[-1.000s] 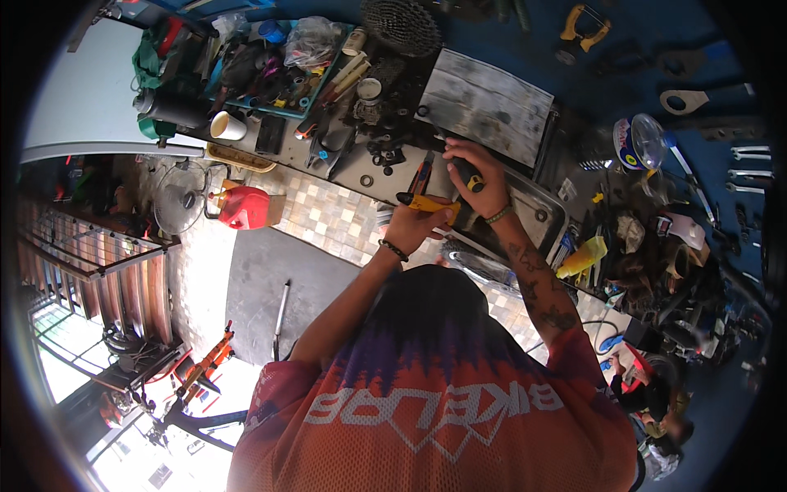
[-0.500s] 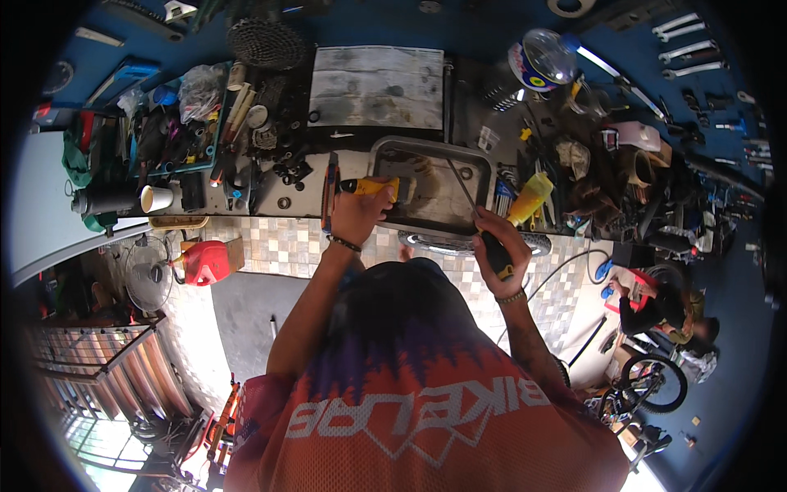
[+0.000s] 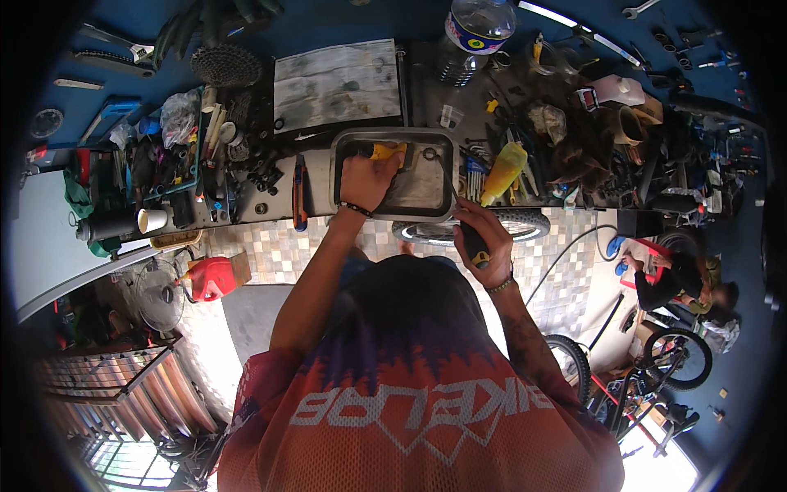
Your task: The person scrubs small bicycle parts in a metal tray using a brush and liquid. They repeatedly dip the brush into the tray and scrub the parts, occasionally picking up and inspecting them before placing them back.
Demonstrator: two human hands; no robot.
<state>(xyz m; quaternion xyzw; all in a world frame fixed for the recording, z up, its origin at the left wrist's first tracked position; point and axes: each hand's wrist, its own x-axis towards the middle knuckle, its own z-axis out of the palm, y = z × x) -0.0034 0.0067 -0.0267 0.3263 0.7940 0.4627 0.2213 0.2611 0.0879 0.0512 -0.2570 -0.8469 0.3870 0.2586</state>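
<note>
My left hand (image 3: 369, 182) is closed around a yellow-and-black brush (image 3: 388, 152), inside a shallow metal tray (image 3: 336, 139). Its short bristle end points right, over the tray's stained bottom. In my right hand (image 3: 485, 230) is a screwdriver with a black handle (image 3: 474, 246). Its long thin shaft (image 3: 448, 179) crosses the tray's right rim and slants up to a small dark ring (image 3: 429, 153) on the tray's far side. The tip appears to touch or enter the ring; I cannot tell which. Left of the tray lies an orange-and-black box cutter (image 3: 300, 193).
A yellow bottle (image 3: 506, 170) and several hand tools crowd the bench right of the tray. Behind stands a large clear plastic bottle (image 3: 475, 37), beside a stained sheet (image 3: 338, 84). A bicycle wheel (image 3: 525, 225) sits below the bench edge. Another person (image 3: 676, 275) works at far right.
The view has shifted, so the bench sits further left. My left hand has moved deeper into the tray with the brush. The screwdriver's tip has come to the ring.
</note>
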